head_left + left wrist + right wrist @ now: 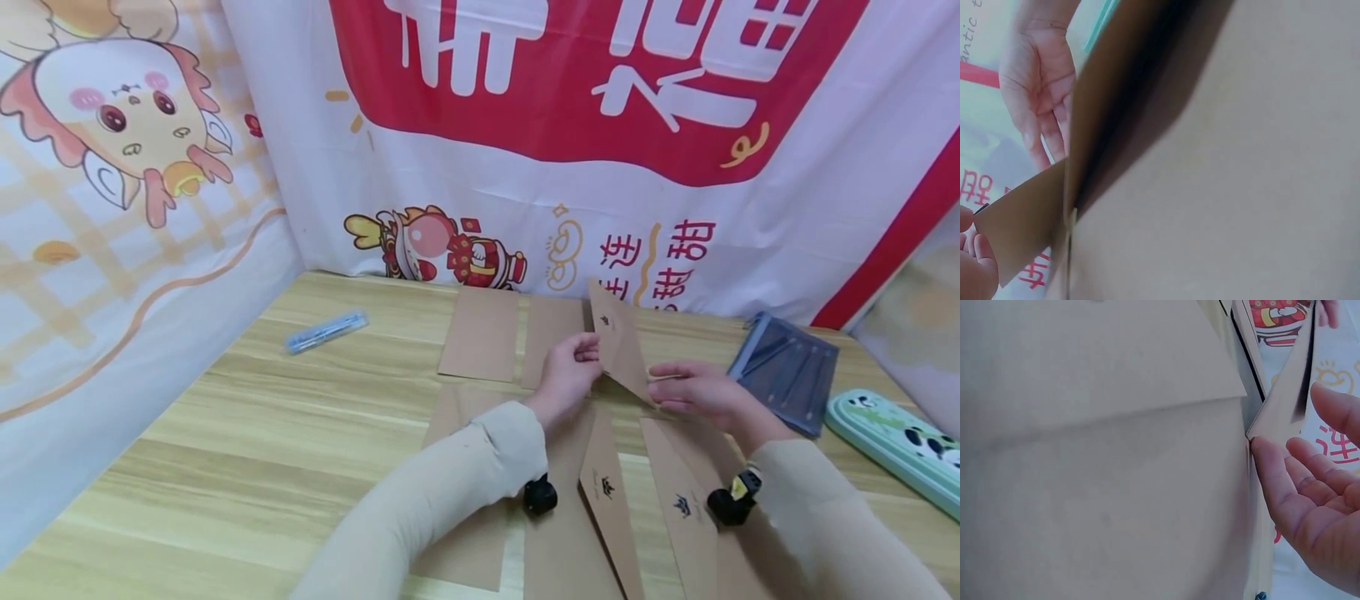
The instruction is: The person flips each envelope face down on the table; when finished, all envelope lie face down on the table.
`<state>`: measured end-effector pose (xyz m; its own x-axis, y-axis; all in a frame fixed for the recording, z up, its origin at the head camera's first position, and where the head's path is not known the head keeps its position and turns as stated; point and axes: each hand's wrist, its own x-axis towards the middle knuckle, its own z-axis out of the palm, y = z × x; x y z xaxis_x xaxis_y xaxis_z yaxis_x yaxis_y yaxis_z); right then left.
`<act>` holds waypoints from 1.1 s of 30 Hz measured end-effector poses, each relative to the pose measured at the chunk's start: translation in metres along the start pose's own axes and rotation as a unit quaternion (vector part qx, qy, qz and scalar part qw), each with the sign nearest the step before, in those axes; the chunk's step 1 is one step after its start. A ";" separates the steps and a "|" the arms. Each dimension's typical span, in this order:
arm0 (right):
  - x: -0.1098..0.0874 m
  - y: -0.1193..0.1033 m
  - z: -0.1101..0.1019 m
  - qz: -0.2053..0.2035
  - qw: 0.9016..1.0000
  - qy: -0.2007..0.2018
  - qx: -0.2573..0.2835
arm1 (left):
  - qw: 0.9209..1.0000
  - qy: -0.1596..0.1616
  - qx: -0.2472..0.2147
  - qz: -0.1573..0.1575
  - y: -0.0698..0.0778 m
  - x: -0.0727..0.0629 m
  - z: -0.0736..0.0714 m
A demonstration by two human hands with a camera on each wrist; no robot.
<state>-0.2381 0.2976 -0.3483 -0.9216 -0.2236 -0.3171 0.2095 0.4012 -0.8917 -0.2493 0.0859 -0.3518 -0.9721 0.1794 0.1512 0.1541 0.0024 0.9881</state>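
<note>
A brown paper envelope (618, 337) with a small dark crown print stands tilted above the table, near the backdrop. My left hand (570, 375) pinches its left edge; in the left wrist view that hand (975, 269) shows only in part. On the other side, my right hand (701, 398) has its fingers extended at the envelope's lower right corner. The right wrist view shows a fingertip of this hand (1319, 506) touching the corner of the held envelope (1282, 403), with the thumb apart from the paper. Nearer envelopes fill much of both wrist views.
Several brown envelopes lie in rows, among them a back left one (480, 333) and front ones with raised flaps (611, 500). A clear bluish pen pack (326, 331) lies left. At right are a dark blue mesh pouch (787, 371) and a mint panda case (900, 446).
</note>
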 end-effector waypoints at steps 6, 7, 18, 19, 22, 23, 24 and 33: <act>0.000 -0.002 0.004 -0.003 1.000 -0.008 0.001 | 0.999 -0.017 0.026 0.045 0.014 -0.002 0.004; 0.000 -0.002 0.005 -0.003 1.000 -0.009 0.002 | 0.998 -0.020 0.026 0.044 0.017 -0.002 0.006; 0.001 0.001 0.011 -0.012 0.999 -0.025 0.028 | 0.996 -0.057 0.058 0.039 0.037 0.002 0.013; 0.001 0.001 0.012 -0.013 0.999 -0.026 0.031 | 0.996 -0.063 0.058 0.036 0.038 0.002 0.013; 0.000 0.002 0.014 -0.013 0.999 -0.030 0.036 | 0.994 -0.079 0.063 0.030 0.039 0.004 0.016; 0.000 0.002 0.014 -0.011 0.999 -0.027 0.038 | 0.994 -0.083 0.065 0.029 0.040 0.005 0.017; -0.001 0.002 0.014 -0.009 0.999 -0.025 0.039 | 0.994 -0.085 0.067 0.030 0.040 0.005 0.018; -0.008 -0.004 0.024 -0.020 1.000 0.017 0.012 | 0.989 -0.102 0.093 0.052 0.045 0.008 0.024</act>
<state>-0.2241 0.2762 -0.3500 -0.9400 -0.2094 -0.2695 0.1788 0.3705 -0.9114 -0.2458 0.1112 -0.3072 -0.8960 0.3832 0.2242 0.2999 0.1502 0.9421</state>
